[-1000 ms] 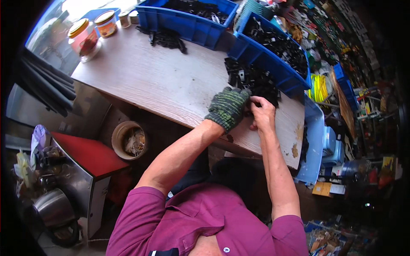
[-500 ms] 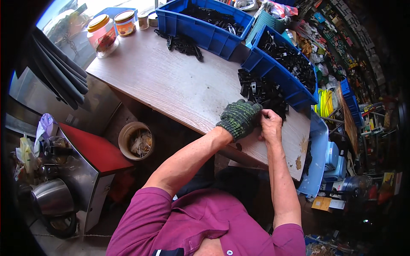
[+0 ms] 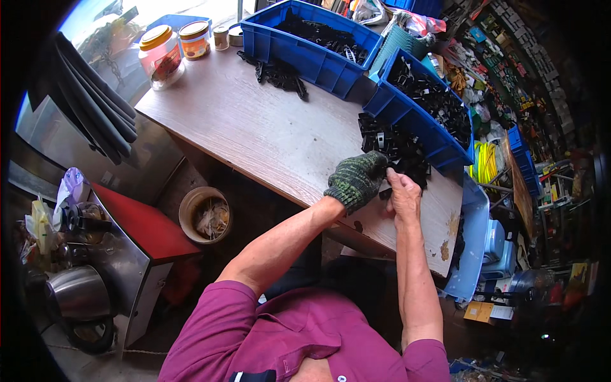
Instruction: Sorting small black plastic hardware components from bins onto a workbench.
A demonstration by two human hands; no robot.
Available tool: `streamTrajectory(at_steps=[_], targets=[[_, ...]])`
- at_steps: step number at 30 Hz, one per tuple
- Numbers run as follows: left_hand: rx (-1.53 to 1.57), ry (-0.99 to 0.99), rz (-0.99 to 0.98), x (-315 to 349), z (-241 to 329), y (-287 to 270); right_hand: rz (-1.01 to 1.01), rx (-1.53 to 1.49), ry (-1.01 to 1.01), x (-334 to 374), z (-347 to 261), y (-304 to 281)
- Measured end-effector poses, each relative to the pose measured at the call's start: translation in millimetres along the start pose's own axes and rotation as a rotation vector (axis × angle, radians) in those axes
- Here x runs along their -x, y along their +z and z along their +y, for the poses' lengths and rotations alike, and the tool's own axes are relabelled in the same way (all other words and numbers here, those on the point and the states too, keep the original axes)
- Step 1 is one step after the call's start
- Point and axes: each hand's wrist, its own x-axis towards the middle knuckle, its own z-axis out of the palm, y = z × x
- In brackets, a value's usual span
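Observation:
My left hand (image 3: 358, 180), in a dark green and black knitted glove, is curled closed over the near right part of the table. Right against it is my bare right hand (image 3: 405, 194), its thumb and fingers pinched together. A small black piece (image 3: 384, 193) shows in part between the two hands; its kind is too hidden to tell. Just beyond them lies a loose pile of small black plastic parts (image 3: 398, 145), a few with pale metal-looking bits. The far side of this pile touches a blue bin (image 3: 417, 121) full of similar parts.
Another blue bin (image 3: 299, 54) of black parts stands at the back, with a small black heap (image 3: 277, 76) beside it. Jars (image 3: 160, 54) stand at the far left corner. Below the table's left edge are a waste bucket (image 3: 184, 213) and a red-topped cabinet (image 3: 137, 219).
The view has shifted slightly, so the table sits a little lower. My gloved fingers are curled in more, and both hands remain together at the same spot by the pile.

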Motion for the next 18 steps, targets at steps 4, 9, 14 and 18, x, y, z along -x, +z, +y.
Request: streamTrajectory(at_steps=[4, 9, 14, 18], targets=[[0.102, -0.074, -0.064, 0, 0, 0, -0.027, -0.07, -0.143, 0, 14, 2], [0.092, 0.042, -0.229, 1, 1, 3, 0.098, -0.124, -0.22, -4, 35, 6], [0.131, 0.152, -0.244, 0, -22, 8, 0.05, -0.105, -0.29, 4, 27, 14], [0.208, 0.03, -0.24, 1, -1, -2, 0.0, -0.177, -0.291, 6, 28, 8]])
